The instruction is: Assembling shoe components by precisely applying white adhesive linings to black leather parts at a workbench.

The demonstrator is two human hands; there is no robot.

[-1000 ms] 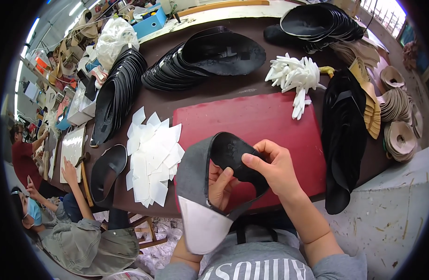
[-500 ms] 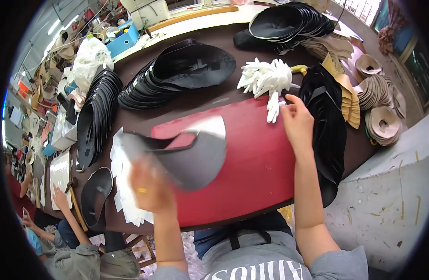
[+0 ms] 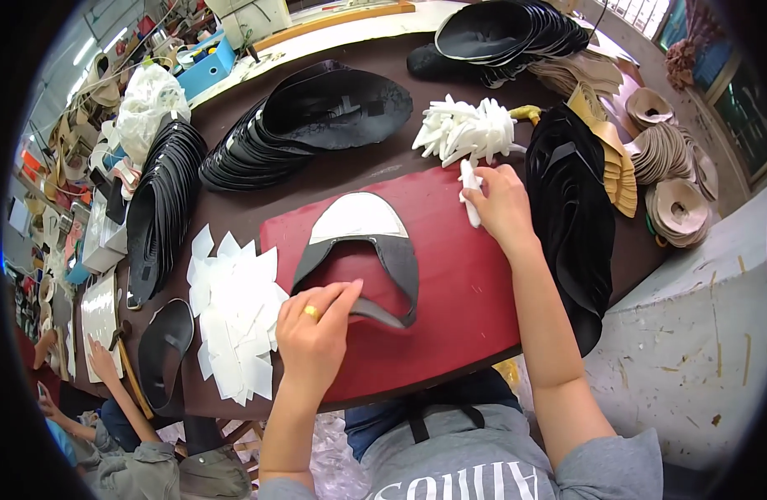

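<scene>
The left hand (image 3: 315,333) is pinching the grey upper (image 3: 404,271), its fingers (image 3: 337,298) hiding part of it; the right hand (image 3: 502,207) is grasping a partly hidden white piece (image 3: 468,178).

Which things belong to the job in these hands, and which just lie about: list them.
Apparently in use: shoe upper, in the left fingers; white piece, at the right fingers; red mat; heap of white pieces.

Seemingly lying about: hammer; blue box; white plastic bag.
</scene>
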